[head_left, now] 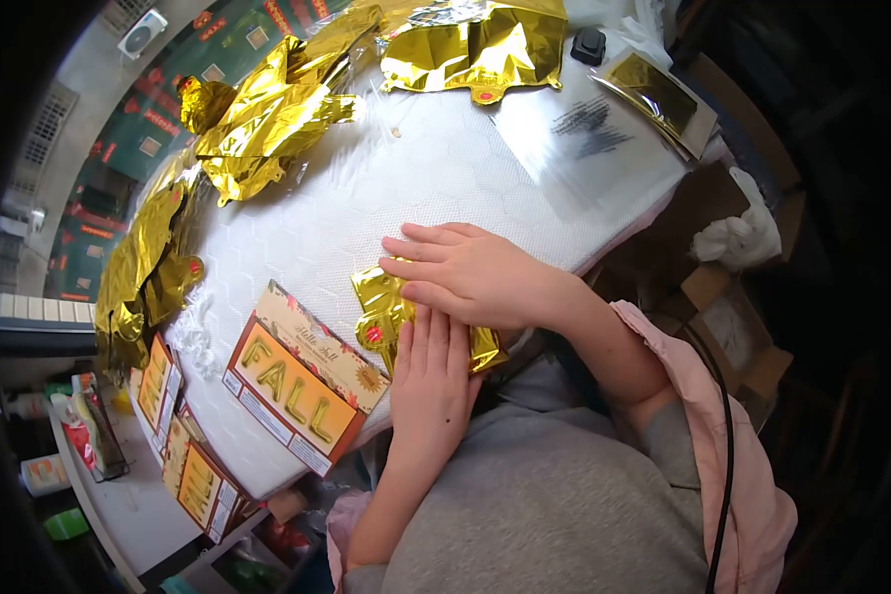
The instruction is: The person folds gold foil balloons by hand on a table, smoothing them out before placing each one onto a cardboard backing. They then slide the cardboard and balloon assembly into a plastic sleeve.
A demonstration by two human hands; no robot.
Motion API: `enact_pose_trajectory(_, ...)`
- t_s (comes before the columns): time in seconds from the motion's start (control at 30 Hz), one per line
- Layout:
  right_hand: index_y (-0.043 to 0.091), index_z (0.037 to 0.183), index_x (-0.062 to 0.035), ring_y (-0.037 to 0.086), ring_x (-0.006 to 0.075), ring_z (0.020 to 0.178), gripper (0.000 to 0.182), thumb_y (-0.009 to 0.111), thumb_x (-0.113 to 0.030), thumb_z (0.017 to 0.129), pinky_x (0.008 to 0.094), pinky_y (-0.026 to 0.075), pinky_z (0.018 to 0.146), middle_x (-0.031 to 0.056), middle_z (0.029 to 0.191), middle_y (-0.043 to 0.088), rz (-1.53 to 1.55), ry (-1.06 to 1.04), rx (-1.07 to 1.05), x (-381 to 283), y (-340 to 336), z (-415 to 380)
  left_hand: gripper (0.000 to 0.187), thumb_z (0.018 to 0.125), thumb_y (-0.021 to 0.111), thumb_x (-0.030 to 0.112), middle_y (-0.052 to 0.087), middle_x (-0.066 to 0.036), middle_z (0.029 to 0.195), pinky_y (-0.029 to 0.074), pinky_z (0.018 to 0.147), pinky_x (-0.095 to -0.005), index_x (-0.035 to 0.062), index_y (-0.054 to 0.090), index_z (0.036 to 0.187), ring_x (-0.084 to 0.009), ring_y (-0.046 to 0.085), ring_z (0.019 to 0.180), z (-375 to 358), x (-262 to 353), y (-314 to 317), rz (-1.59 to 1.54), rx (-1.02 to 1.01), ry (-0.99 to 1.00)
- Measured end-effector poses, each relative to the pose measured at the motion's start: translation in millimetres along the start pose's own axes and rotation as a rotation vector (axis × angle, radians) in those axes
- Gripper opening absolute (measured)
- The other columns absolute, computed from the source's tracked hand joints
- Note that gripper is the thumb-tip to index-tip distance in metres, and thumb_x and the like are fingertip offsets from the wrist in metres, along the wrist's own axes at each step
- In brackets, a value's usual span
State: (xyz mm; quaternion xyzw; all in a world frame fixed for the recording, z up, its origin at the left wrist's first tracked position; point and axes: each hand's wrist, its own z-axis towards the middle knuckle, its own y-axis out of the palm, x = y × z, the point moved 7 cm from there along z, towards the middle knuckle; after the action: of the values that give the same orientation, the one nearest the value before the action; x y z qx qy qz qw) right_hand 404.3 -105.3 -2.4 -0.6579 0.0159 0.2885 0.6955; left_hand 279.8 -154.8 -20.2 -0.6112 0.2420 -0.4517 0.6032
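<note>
A folded gold foil balloon (374, 292) with a red round sticker lies at the near edge of the white padded surface, partly hidden under my hands. My left hand (431, 386) rests flat on it, fingers straight and close together. Across it from the right reaches my right hand (475, 275), its fingers stretched out over the foil and its edge close to my left fingertips. Left of my hands lies a printed "FALL" balloon package card (297, 386).
Flattened gold foil balloons (267, 129) spread along the far and left edges. Clear plastic sleeves (574, 139), a small black object (588, 46) and a gold foil packet (653, 94) lie at upper right. More "FALL" cards (200, 480) lean at lower left. Cardboard boxes (733, 327) stand right.
</note>
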Motion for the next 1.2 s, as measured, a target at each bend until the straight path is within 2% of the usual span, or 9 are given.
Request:
enact_pose_trajectory(0.1, 0.053, 0.152, 0.0002, 0.043, 0.0358, 0.15, 0.057, 0.039, -0.039, 0.113, 0.0481, 0.032, 0.125, 0.0181, 0.162, 0.047, 0.241, 0.041, 0.012, 6.3, -14.8, -33.5, 0.08, 0.089, 0.071, 0.018, 0.038, -0.028, 0.165, 0.029, 0.126, -0.0541, -0.0078, 0.038, 0.157, -0.0427, 0.036, 0.154, -8.5, 6.9, -4.2, -0.007, -0.039, 0.116)
enact_pose_trajectory(0.17, 0.053, 0.15, 0.0036, 0.047, 0.0373, 0.148, 0.066, 0.037, -0.048, 0.114, 0.0474, 0.033, 0.124, 0.0203, 0.158, 0.052, 0.45, 0.105, 0.235, 15.8, -37.0, -55.1, 0.078, 0.087, 0.069, 0.009, 0.038, -0.027, 0.165, 0.03, 0.126, -0.0533, -0.0063, 0.039, 0.157, -0.0418, 0.037, 0.154, -12.4, 9.4, -16.9, -0.035, -0.04, 0.148)
enact_pose_trajectory(0.3, 0.052, 0.151, 0.0065, 0.044, 0.037, 0.151, 0.091, 0.043, -0.071, 0.104, 0.0475, 0.03, 0.125, 0.023, 0.157, 0.053, 0.986, -0.165, 0.23, 3.0, -43.1, -76.1, 0.066, 0.092, 0.051, -0.005, 0.038, -0.027, 0.166, 0.028, 0.127, -0.047, -0.0088, 0.04, 0.157, -0.0404, 0.033, 0.157, -26.6, 7.2, -59.8, -0.837, -0.041, 0.081)
enact_pose_trajectory(0.33, 0.056, 0.147, 0.0055, 0.054, 0.0332, 0.142, 0.081, 0.059, -0.062, 0.102, 0.0455, 0.037, 0.119, 0.0206, 0.148, 0.06, 1.082, -0.184, 0.223, -6.9, -46.5, -77.8, 0.063, 0.096, 0.048, -0.002, 0.037, -0.026, 0.167, 0.027, 0.128, -0.0461, -0.0094, 0.039, 0.157, -0.0381, 0.034, 0.157, -31.8, 4.6, -65.6, -1.124, -0.013, 0.016)
enact_pose_trajectory(0.43, 0.062, 0.135, 0.0045, 0.062, 0.0228, 0.128, 0.058, 0.07, -0.043, 0.102, 0.0369, 0.045, 0.111, 0.0129, 0.131, 0.068, 1.342, 0.054, 0.293, -16.2, -37.0, -79.6, 0.055, 0.107, 0.041, 0.008, 0.041, -0.02, 0.166, 0.027, 0.128, -0.0452, -0.0106, 0.036, 0.158, -0.0318, 0.038, 0.154, -67.3, -18.8, -46.6, -1.88, 0.12, -0.302)
enact_pose_trajectory(0.47, 0.064, 0.126, 0.0021, 0.063, 0.011, 0.113, 0.033, 0.069, -0.022, 0.105, 0.028, 0.049, 0.1, 0.0054, 0.117, 0.069, 1.561, 0.092, 0.348, -22.4, -37.5, -74.4, 0.052, 0.112, 0.042, 0.016, 0.044, -0.019, 0.163, 0.032, 0.125, -0.0475, -0.0061, 0.036, 0.159, -0.0322, 0.043, 0.15, -77.8, -31.4, -33.0, -1.875, 0.122, -0.49)
enact_pose_trajectory(0.57, 0.065, 0.125, 0.001, 0.062, 0.0063, 0.106, 0.023, 0.061, -0.014, 0.108, 0.0244, 0.05, 0.093, 0.0038, 0.115, 0.069, 1.382, 0.215, 0.369, -16.2, -21.9, -59.8, 0.049, 0.115, 0.038, 0.022, 0.048, -0.019, 0.16, 0.037, 0.122, -0.0525, 0.0, 0.038, 0.159, -0.0328, 0.048, 0.146, -60.3, -32.9, -29.4, -2.337, 0.155, -0.283)
enact_pose_trajectory(0.7, 0.067, 0.122, 0.0002, 0.063, 0.0033, 0.093, 0.019, 0.06, -0.012, 0.109, 0.0207, 0.051, 0.083, 0.0008, 0.106, 0.071, 1.363, 0.446, 0.311, -9.9, -9.4, -47.6, 0.051, 0.116, 0.036, 0.026, 0.045, -0.017, 0.163, 0.035, 0.124, -0.0518, 0.0024, 0.034, 0.162, -0.0325, 0.044, 0.149, -57.1, -36.5, -23.3, -2.598, 0.094, -0.383)
enact_pose_trajectory(1.2, 0.056, 0.132, -0.0022, 0.063, 0.004, 0.096, 0.026, 0.057, -0.017, 0.112, 0.0192, 0.049, 0.083, 0.0003, 0.109, 0.069, 1.643, 0.355, 0.307, -21.2, 16.1, -25.1, 0.053, 0.117, 0.036, 0.032, 0.044, -0.013, 0.163, 0.039, 0.122, -0.0487, 0.0104, 0.031, 0.165, -0.0284, 0.045, 0.149, -50.4, -53.9, -31.3, -2.214, 0.495, -0.616)
